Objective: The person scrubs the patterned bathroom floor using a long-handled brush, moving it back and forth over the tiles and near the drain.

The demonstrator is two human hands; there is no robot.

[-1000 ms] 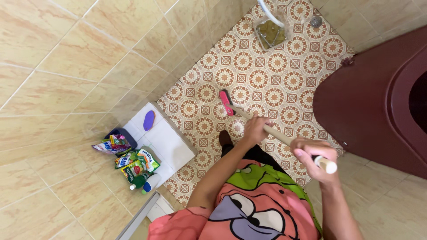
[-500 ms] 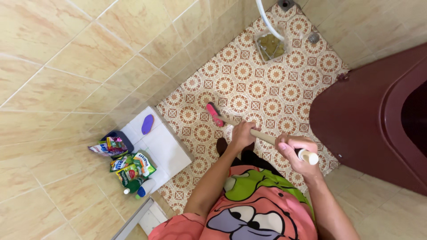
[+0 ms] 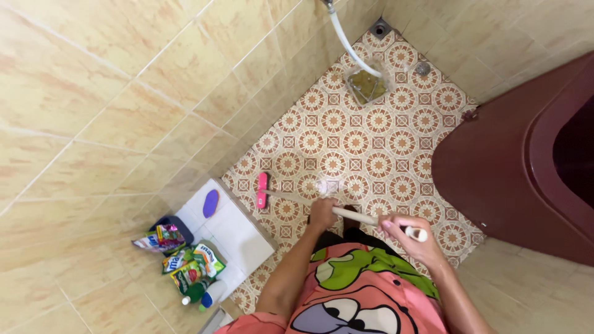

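Observation:
I hold a long-handled scrub brush with both hands. Its pink brush head (image 3: 262,189) rests on the patterned floor tiles (image 3: 365,142), close to the white raised ledge (image 3: 238,229). My left hand (image 3: 323,214) grips the pale wooden handle (image 3: 357,217) near its middle. My right hand (image 3: 411,237) is closed around the handle's top end. A wet, shiny patch shows on the tiles just beyond my left hand.
A dark red toilet (image 3: 526,154) fills the right side. A white hose (image 3: 349,43) runs down to a clear container (image 3: 366,85) at the far wall. Sachets and bottles (image 3: 189,266) and a purple soap (image 3: 211,203) sit on the ledge. Beige tiled walls close in.
The brush head has slid left and toward me across the tiles, ending near the white ledge. Both hands pulled the handle back and lower.

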